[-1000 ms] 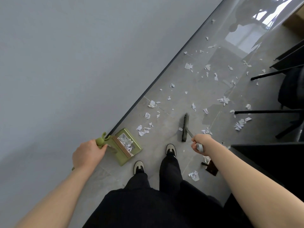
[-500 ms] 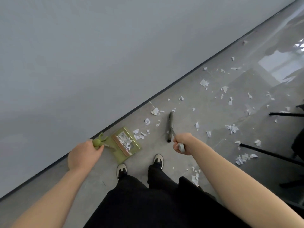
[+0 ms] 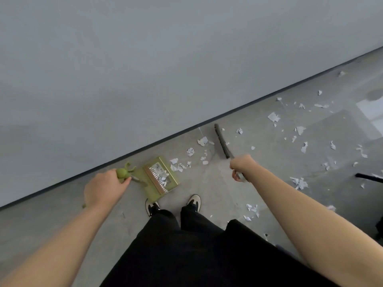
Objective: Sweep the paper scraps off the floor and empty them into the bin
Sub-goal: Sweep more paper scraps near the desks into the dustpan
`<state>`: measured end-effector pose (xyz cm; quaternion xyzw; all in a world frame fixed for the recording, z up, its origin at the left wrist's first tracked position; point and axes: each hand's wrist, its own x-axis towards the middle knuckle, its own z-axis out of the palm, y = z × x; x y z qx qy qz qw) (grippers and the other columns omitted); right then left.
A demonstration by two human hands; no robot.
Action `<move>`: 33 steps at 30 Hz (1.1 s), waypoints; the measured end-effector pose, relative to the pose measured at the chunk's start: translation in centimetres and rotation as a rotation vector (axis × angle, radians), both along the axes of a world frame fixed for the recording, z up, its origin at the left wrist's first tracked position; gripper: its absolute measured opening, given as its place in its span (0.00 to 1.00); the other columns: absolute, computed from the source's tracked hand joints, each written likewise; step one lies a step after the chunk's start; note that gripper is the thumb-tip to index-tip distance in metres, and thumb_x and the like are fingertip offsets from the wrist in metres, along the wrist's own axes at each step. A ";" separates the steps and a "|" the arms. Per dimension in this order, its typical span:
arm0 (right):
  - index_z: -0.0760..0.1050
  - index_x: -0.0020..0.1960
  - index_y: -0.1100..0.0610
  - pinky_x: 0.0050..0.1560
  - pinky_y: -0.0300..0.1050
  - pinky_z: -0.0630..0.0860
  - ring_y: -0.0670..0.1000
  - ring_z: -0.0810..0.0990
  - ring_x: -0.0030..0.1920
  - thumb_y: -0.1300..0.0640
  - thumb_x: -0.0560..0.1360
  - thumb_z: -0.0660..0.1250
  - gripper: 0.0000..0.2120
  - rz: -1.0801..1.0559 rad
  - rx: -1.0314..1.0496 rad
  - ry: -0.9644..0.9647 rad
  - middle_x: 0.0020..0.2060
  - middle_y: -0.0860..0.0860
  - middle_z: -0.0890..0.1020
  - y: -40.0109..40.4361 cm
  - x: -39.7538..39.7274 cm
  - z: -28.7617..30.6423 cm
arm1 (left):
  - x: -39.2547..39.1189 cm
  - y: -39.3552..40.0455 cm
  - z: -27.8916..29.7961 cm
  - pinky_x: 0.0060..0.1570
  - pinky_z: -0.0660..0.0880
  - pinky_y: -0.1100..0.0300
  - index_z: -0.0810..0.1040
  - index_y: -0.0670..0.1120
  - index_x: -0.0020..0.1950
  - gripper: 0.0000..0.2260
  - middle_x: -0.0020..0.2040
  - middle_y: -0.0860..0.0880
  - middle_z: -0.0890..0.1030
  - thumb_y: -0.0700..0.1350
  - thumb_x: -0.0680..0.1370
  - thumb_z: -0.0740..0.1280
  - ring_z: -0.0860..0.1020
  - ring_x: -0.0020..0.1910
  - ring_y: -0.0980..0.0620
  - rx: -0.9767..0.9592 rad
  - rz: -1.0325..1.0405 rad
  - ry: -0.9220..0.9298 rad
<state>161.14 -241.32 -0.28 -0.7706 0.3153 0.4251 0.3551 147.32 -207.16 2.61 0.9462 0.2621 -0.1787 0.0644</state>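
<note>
A plain grey wall (image 3: 145, 59) fills the upper left of the frame and most of the top, meeting the floor (image 3: 259, 183) along a dark skirting line (image 3: 228, 112) that runs diagonally from lower left to upper right. The floor is smooth grey concrete or tile, glossy toward the right edge, where a pale reflection (image 3: 371, 108) shows; its source is cut off. At the far right edge a black bar (image 3: 369, 177), probably a furniture leg, is cut by the frame, and what it belongs to cannot be told.

The person's black trousers (image 3: 186, 245) hide the floor at bottom centre, with two light shoes (image 3: 193, 200) peeking out above them.

The green dustpan (image 3: 161, 179) sits on the floor left of centre, near the wall, with scraps already inside; its long handle is mostly hidden behind the left hand (image 3: 103, 188), whose fingers are curled round the handle's green top. The broom (image 3: 222, 140), dark and slightly blurred, has its head just right of centre close to the skirting; its shaft vanishes into the right hand (image 3: 241, 165), fingers clamped round it.

Paper scraps (image 3: 190, 151) lie between pan and broom head, with many more scattered across the right of the frame and a few below the right forearm. The print on them is too small to read.
</note>
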 end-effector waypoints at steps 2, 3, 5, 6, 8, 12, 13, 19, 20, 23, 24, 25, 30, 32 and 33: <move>0.69 0.37 0.59 0.22 0.39 0.72 0.51 0.74 0.27 0.64 0.75 0.63 0.09 0.110 -0.048 0.005 0.31 0.55 0.76 -0.6 0.5 -0.6 | -0.5 -0.1 0.1 0.34 0.70 0.55 0.76 0.45 0.41 0.17 0.31 0.48 0.72 0.59 0.75 0.68 0.79 0.41 0.40 0.032 0.015 0.006; 0.70 0.37 0.59 0.23 0.41 0.72 0.52 0.75 0.28 0.64 0.75 0.64 0.09 0.150 -0.067 0.006 0.31 0.55 0.76 -0.7 0.6 -0.7 | -0.7 -0.2 0.1 0.35 0.71 0.54 0.77 0.45 0.42 0.17 0.33 0.46 0.75 0.59 0.75 0.68 0.80 0.42 0.39 0.044 0.013 0.004; 0.70 0.37 0.59 0.25 0.42 0.73 0.52 0.75 0.27 0.65 0.74 0.65 0.08 0.216 -0.083 0.011 0.30 0.56 0.77 -0.8 0.7 -1.1 | -1.0 -0.2 0.0 0.38 0.74 0.52 0.79 0.44 0.44 0.18 0.38 0.41 0.80 0.59 0.75 0.69 0.81 0.43 0.38 0.058 0.015 0.002; 0.71 0.38 0.60 0.25 0.42 0.73 0.53 0.75 0.26 0.65 0.73 0.65 0.07 0.253 -0.085 0.020 0.30 0.57 0.77 -0.7 0.6 -1.3 | -1.2 -0.1 -0.1 0.39 0.74 0.51 0.79 0.43 0.45 0.18 0.39 0.41 0.81 0.59 0.75 0.69 0.81 0.44 0.38 0.061 0.019 0.004; 0.72 0.40 0.61 0.26 0.40 0.72 0.53 0.75 0.26 0.66 0.73 0.65 0.04 0.310 -0.105 0.047 0.30 0.57 0.77 0.0 0.0 -1.3 | -1.5 0.2 -0.2 0.39 0.75 0.51 0.79 0.44 0.46 0.18 0.40 0.41 0.81 0.59 0.75 0.68 0.81 0.44 0.38 0.059 0.019 0.008; 0.72 0.47 0.65 0.33 0.44 0.68 0.56 0.71 0.31 0.69 0.72 0.59 0.06 0.349 -0.122 0.126 0.30 0.58 0.73 1.5 -1.8 -1.6 | -1.9 1.3 -0.8 0.37 0.75 0.54 0.79 0.46 0.47 0.18 0.39 0.44 0.81 0.61 0.75 0.67 0.81 0.43 0.40 0.051 -0.009 0.026; 0.73 0.48 0.66 0.31 0.43 0.69 0.56 0.72 0.30 0.68 0.72 0.59 0.07 0.367 -0.113 0.129 0.29 0.59 0.73 1.9 -2.2 -1.4 | -2.0 1.6 -1.0 0.36 0.74 0.54 0.79 0.46 0.47 0.17 0.39 0.44 0.81 0.61 0.75 0.67 0.81 0.42 0.41 0.050 -0.019 0.028; 0.75 0.57 0.69 0.29 0.42 0.65 0.53 0.68 0.27 0.71 0.72 0.57 0.16 0.319 -0.063 0.176 0.32 0.57 0.70 3.9 -4.3 -0.3 | -2.2 3.6 -1.5 0.36 0.73 0.56 0.79 0.47 0.48 0.17 0.41 0.45 0.81 0.61 0.76 0.66 0.81 0.44 0.42 0.060 -0.069 0.056; 0.75 0.57 0.69 0.29 0.42 0.64 0.52 0.67 0.27 0.71 0.73 0.57 0.15 0.306 -0.062 0.183 0.33 0.56 0.70 4.2 -4.5 -0.1 | -2.2 4.0 -1.7 0.35 0.72 0.56 0.79 0.47 0.48 0.17 0.41 0.45 0.81 0.61 0.76 0.66 0.81 0.44 0.42 0.057 -0.075 0.056; 0.76 0.55 0.66 0.27 0.39 0.63 0.50 0.65 0.26 0.70 0.74 0.58 0.13 0.190 -0.042 0.189 0.34 0.55 0.69 5.0 -5.1 0.4 | -2.5 5.4 -1.8 0.33 0.70 0.57 0.78 0.47 0.47 0.17 0.38 0.48 0.78 0.61 0.76 0.66 0.80 0.43 0.43 0.037 -0.095 0.052; 0.76 0.55 0.65 0.26 0.37 0.63 0.50 0.65 0.26 0.70 0.74 0.58 0.12 0.141 -0.043 0.188 0.34 0.55 0.69 5.1 -5.4 0.5 | -2.5 5.8 -1.9 0.34 0.70 0.57 0.78 0.47 0.47 0.17 0.37 0.48 0.77 0.61 0.77 0.66 0.80 0.43 0.44 0.032 -0.101 0.053; 0.76 0.55 0.65 0.25 0.35 0.63 0.49 0.65 0.26 0.70 0.75 0.59 0.12 0.095 -0.043 0.187 0.34 0.55 0.69 5.1 -5.7 0.5 | -2.6 6.2 -2.0 0.34 0.70 0.57 0.78 0.47 0.48 0.17 0.38 0.48 0.78 0.61 0.77 0.66 0.80 0.43 0.44 0.031 -0.106 0.055; 0.70 0.46 0.63 0.25 0.34 0.64 0.48 0.65 0.24 0.70 0.76 0.58 0.05 -0.099 -0.028 0.185 0.32 0.53 0.67 6.6 -7.8 0.6 | -3.2 8.7 -2.7 0.38 0.71 0.56 0.79 0.47 0.50 0.17 0.43 0.44 0.81 0.61 0.76 0.66 0.80 0.46 0.41 -0.011 -0.097 0.045; 0.69 0.46 0.63 0.26 0.35 0.63 0.48 0.65 0.22 0.69 0.77 0.56 0.05 -0.125 -0.030 0.178 0.34 0.55 0.70 7.3 -8.6 0.3 | -3.5 9.6 -3.2 0.39 0.74 0.55 0.79 0.47 0.49 0.17 0.43 0.44 0.82 0.60 0.76 0.67 0.80 0.46 0.40 -0.035 -0.074 0.042; 0.70 0.49 0.65 0.26 0.36 0.63 0.49 0.66 0.22 0.69 0.77 0.56 0.05 -0.122 -0.033 0.173 0.37 0.56 0.72 7.6 -9.0 -0.1 | -3.6 10.0 -3.5 0.40 0.75 0.54 0.79 0.47 0.49 0.17 0.43 0.44 0.82 0.60 0.76 0.67 0.80 0.46 0.40 -0.048 -0.064 0.043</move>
